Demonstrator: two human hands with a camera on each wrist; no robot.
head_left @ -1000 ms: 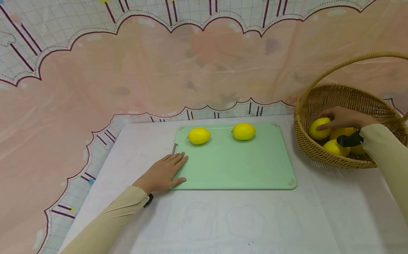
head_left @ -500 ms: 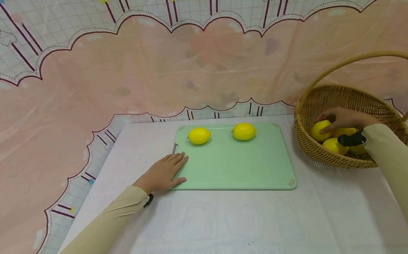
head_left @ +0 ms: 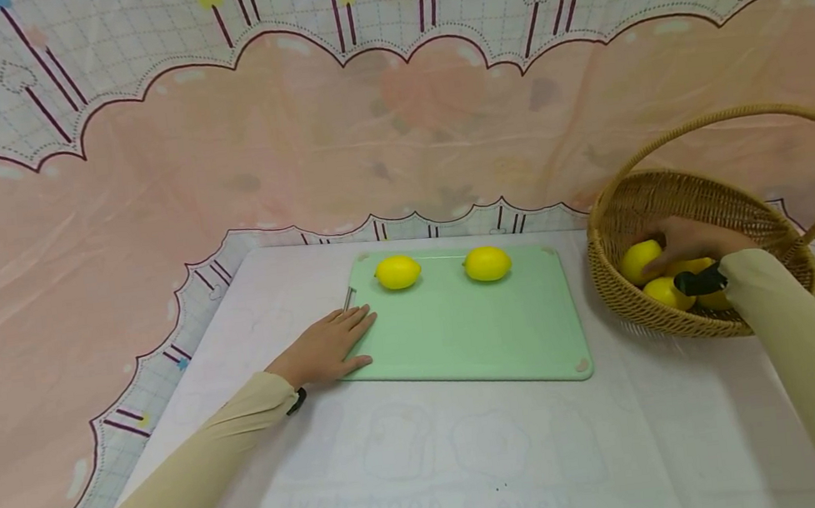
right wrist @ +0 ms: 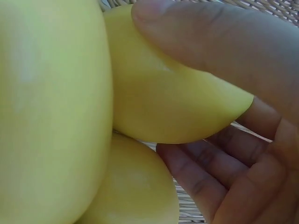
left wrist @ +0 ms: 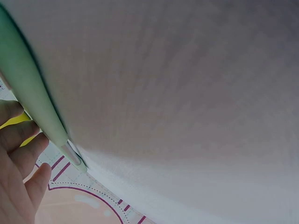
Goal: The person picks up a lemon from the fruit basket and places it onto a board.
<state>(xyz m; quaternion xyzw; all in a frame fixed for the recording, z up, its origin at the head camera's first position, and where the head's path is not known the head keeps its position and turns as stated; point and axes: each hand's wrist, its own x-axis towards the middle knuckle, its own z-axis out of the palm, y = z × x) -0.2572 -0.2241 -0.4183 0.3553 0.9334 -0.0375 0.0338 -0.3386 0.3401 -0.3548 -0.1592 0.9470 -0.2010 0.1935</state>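
My left hand (head_left: 327,347) rests flat, fingers spread, on the left edge of a light green cutting board (head_left: 461,323). In the left wrist view its fingers lie along the board's edge. Two yellow lemons, a left lemon (head_left: 398,273) and a right lemon (head_left: 487,263), lie apart near the board's far edge. My right hand (head_left: 693,238) is inside a wicker basket (head_left: 699,196), gripping a lemon (right wrist: 173,107) with the thumb over it and fingers curled behind. Against that lemon, in the right wrist view, sit a large near lemon (right wrist: 51,112) and a lower lemon (right wrist: 135,186).
The basket's tall arched handle (head_left: 746,112) rises over the right hand. A white cloth (head_left: 431,461) covers the table, and a patterned peach curtain (head_left: 327,146) hangs behind. A thin metal handle (head_left: 349,297) shows at the board's left edge.
Inside the basket, my right hand and the lemon at its fingers have shifted slightly, with the fingers settling lower around it. The left hand and the two lemons on the board have stayed put.
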